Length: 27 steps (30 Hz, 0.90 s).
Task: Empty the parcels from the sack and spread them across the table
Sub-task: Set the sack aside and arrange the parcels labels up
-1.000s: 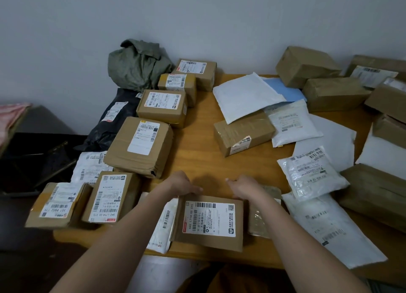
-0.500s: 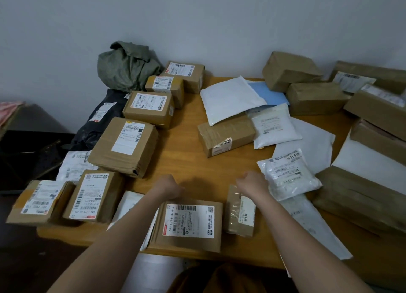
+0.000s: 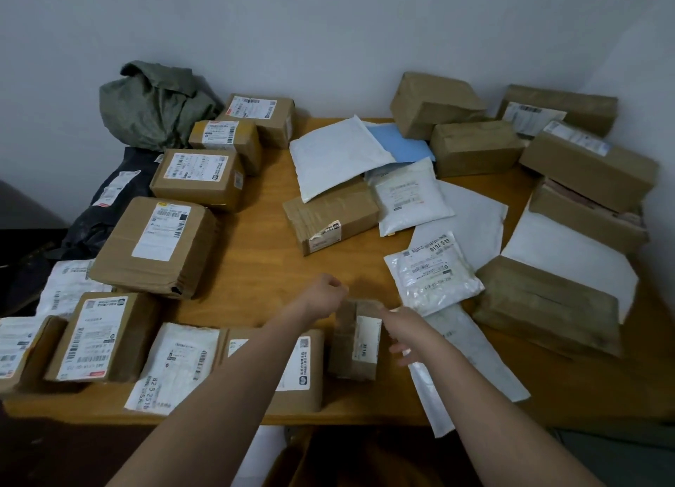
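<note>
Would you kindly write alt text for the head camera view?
Two bare hands, left and right, reach over a small brown parcel on a wooden table covered with boxes and mailers; a green sack lies crumpled by the wall.

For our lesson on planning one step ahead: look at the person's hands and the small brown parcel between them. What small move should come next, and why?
Probably slide the small brown parcel forward onto the bare wood of the table. It lies squeezed between a labelled box and a white mailer near the front edge; the right hand is beside it, the left hand just above.

Sack (image 3: 157, 105) seemingly behind left boxes (image 3: 199, 180)
</note>
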Each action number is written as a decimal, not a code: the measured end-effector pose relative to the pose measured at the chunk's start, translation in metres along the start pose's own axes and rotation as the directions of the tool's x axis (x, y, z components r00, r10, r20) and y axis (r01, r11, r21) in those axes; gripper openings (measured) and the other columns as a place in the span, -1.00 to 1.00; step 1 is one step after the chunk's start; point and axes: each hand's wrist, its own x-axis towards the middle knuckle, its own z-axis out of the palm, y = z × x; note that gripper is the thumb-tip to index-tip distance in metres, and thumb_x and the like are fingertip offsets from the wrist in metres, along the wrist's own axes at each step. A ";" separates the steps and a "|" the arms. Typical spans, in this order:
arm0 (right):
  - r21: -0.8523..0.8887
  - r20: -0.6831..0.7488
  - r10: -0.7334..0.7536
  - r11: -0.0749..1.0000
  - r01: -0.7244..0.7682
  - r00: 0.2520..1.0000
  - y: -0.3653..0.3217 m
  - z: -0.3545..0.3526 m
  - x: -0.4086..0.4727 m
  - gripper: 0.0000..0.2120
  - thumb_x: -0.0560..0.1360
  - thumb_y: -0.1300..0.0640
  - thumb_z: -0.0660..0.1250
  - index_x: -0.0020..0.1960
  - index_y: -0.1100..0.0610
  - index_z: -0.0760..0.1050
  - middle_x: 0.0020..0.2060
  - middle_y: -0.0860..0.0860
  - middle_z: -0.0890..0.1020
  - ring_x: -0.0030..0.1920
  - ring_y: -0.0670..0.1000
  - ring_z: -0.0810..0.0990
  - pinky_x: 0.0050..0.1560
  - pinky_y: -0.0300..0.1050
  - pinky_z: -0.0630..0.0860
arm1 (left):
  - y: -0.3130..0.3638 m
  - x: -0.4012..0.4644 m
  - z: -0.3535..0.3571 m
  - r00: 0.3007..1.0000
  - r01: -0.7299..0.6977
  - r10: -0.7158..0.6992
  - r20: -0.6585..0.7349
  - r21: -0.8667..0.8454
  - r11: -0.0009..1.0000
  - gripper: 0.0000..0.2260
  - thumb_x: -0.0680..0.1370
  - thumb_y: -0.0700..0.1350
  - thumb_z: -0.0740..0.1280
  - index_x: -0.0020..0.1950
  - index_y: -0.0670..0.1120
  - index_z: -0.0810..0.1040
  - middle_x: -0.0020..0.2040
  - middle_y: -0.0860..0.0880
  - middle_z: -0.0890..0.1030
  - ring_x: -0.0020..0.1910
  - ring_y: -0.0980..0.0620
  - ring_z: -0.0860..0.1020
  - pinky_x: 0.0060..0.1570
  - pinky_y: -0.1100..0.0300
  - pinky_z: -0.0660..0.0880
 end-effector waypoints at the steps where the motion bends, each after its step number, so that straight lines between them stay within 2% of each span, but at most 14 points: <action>1: 0.002 0.028 -0.003 1.000 0.003 1.000 0.004 -0.002 -0.001 -0.34 0.55 -0.26 0.16 0.50 0.11 0.19 0.35 0.10 0.42 0.21 0.16 0.52 0.09 0.10 0.52 | 0.002 0.002 0.005 0.999 0.040 -0.040 0.019 -0.021 0.999 -0.67 0.61 0.01 0.23 0.32 -0.08 0.37 0.05 -0.09 0.52 -0.08 -0.01 0.49 -0.13 0.12 0.45; 4: 0.035 0.094 -0.030 0.999 0.027 0.995 0.012 -0.005 0.000 -0.42 0.58 -0.24 0.13 0.45 0.10 0.28 0.36 0.09 0.43 0.27 0.15 0.48 0.19 0.11 0.47 | 0.003 0.005 0.019 0.992 0.100 -0.096 0.088 -0.052 0.994 -0.55 0.63 0.02 0.20 0.48 -0.12 0.25 0.31 -0.16 0.46 0.17 -0.11 0.49 0.00 0.08 0.51; 6: 0.098 0.121 -0.045 0.995 0.033 0.992 0.017 -0.010 -0.001 -0.48 0.60 -0.19 0.12 0.42 0.11 0.32 0.36 0.10 0.44 0.30 0.16 0.45 0.29 0.13 0.42 | 0.005 0.006 0.028 0.992 0.097 -0.096 0.076 0.000 0.995 -0.51 0.63 0.03 0.19 0.50 -0.13 0.22 0.35 -0.16 0.43 0.26 -0.14 0.45 0.19 0.00 0.47; 8: 0.132 0.135 -0.062 0.990 0.044 0.989 0.015 -0.012 -0.005 -0.54 0.62 -0.16 0.10 0.39 0.08 0.36 0.35 0.11 0.45 0.31 0.17 0.42 0.34 0.16 0.35 | 0.004 0.008 0.027 0.991 0.109 -0.108 0.073 -0.011 0.994 -0.48 0.61 0.07 0.20 0.52 -0.10 0.20 0.37 -0.15 0.41 0.30 -0.17 0.43 0.26 -0.04 0.42; 11: 0.235 0.192 -0.086 0.971 0.039 0.978 0.014 -0.023 -0.012 -0.63 0.63 -0.17 0.08 0.35 -0.03 0.33 0.36 0.07 0.43 0.36 0.21 0.37 0.39 0.33 0.20 | 0.007 0.005 0.028 0.989 0.137 -0.130 0.074 -0.100 0.985 -0.41 0.56 0.16 0.26 0.51 -0.04 0.21 0.32 -0.13 0.44 0.20 -0.15 0.48 0.07 0.01 0.48; 13: 0.321 0.227 -0.117 0.946 0.039 0.967 0.013 -0.029 -0.015 -0.68 0.64 -0.15 0.07 0.31 -0.05 0.36 0.28 0.05 0.49 0.38 0.24 0.35 0.39 0.40 0.12 | 0.009 0.003 0.028 0.988 0.151 -0.142 0.066 -0.157 0.976 -0.37 0.49 0.26 0.31 0.45 -0.05 0.31 0.24 -0.12 0.50 0.11 -0.14 0.52 -0.08 0.04 0.51; 15: 0.391 0.223 -0.156 0.919 0.059 0.962 0.012 -0.035 -0.016 -0.65 0.65 -0.12 0.03 0.25 0.02 0.46 0.10 0.00 0.56 0.26 0.20 0.46 0.36 0.40 0.20 | 0.011 0.001 0.029 0.987 0.160 -0.155 0.043 -0.220 0.962 -0.35 0.44 0.27 0.37 0.36 -0.10 0.35 0.13 -0.12 0.54 0.01 -0.10 0.54 -0.21 0.06 0.53; 16: 0.411 0.211 -0.174 0.909 0.074 0.962 0.011 -0.037 -0.015 -0.64 0.66 -0.10 0.04 0.20 0.05 0.50 0.06 0.00 0.58 0.17 0.15 0.52 0.33 0.39 0.27 | 0.012 0.000 0.030 0.987 0.162 -0.161 0.028 -0.255 0.953 -0.35 0.42 0.25 0.41 0.34 -0.10 0.34 0.10 -0.11 0.54 -0.02 -0.09 0.54 -0.21 0.05 0.54; 18: 0.403 0.168 -0.204 0.907 0.122 0.964 0.009 -0.041 -0.015 -0.69 0.65 -0.05 0.09 0.17 0.07 0.53 0.11 0.03 0.59 0.09 0.07 0.54 0.22 0.32 0.41 | 0.015 -0.001 0.033 0.989 0.140 -0.150 -0.010 -0.297 0.944 -0.37 0.40 0.19 0.46 0.31 -0.06 0.31 0.08 -0.10 0.54 -0.01 -0.08 0.55 -0.12 0.00 0.57; 20: 0.384 0.124 -0.207 0.912 0.145 0.971 0.009 -0.045 -0.012 -0.74 0.63 0.00 0.15 0.22 0.08 0.49 0.13 0.04 0.59 0.08 0.05 0.55 0.12 0.22 0.49 | 0.020 -0.005 0.033 0.991 0.118 -0.134 -0.023 -0.334 0.935 -0.43 0.42 0.13 0.47 0.28 -0.06 0.32 0.04 -0.11 0.57 -0.01 -0.09 0.57 -0.07 -0.03 0.58; 23: 0.387 0.118 -0.118 0.920 0.064 0.986 0.014 -0.053 -0.012 -0.71 0.60 0.00 0.21 0.26 0.11 0.44 0.13 0.11 0.56 0.12 0.18 0.54 0.15 0.28 0.51 | 0.024 -0.008 0.029 0.995 0.093 -0.096 0.018 -0.458 0.884 -0.40 0.38 0.08 0.52 0.27 -0.13 0.36 0.07 -0.17 0.59 0.02 -0.15 0.61 -0.01 -0.10 0.60; 25: 0.396 0.163 -0.059 0.918 -0.011 0.985 0.017 -0.057 -0.014 -0.74 0.59 -0.03 0.22 0.16 0.12 0.46 0.15 0.17 0.52 0.17 0.30 0.51 0.08 0.32 0.54 | 0.026 -0.014 0.026 0.996 0.084 -0.060 0.061 -0.542 0.836 -0.34 0.35 0.03 0.55 0.33 -0.17 0.36 0.14 -0.21 0.57 0.05 -0.18 0.62 -0.03 -0.12 0.61; 27: 0.452 0.221 -0.044 0.890 -0.063 0.974 0.018 -0.059 -0.019 -0.78 0.60 -0.01 0.23 0.05 0.14 0.47 0.12 0.22 0.52 0.16 0.33 0.53 0.00 0.29 0.57 | 0.025 -0.016 0.025 0.995 0.080 -0.028 0.096 -0.598 0.798 -0.37 0.37 -0.10 0.54 0.35 -0.17 0.35 0.20 -0.22 0.51 0.12 -0.20 0.58 0.06 -0.14 0.58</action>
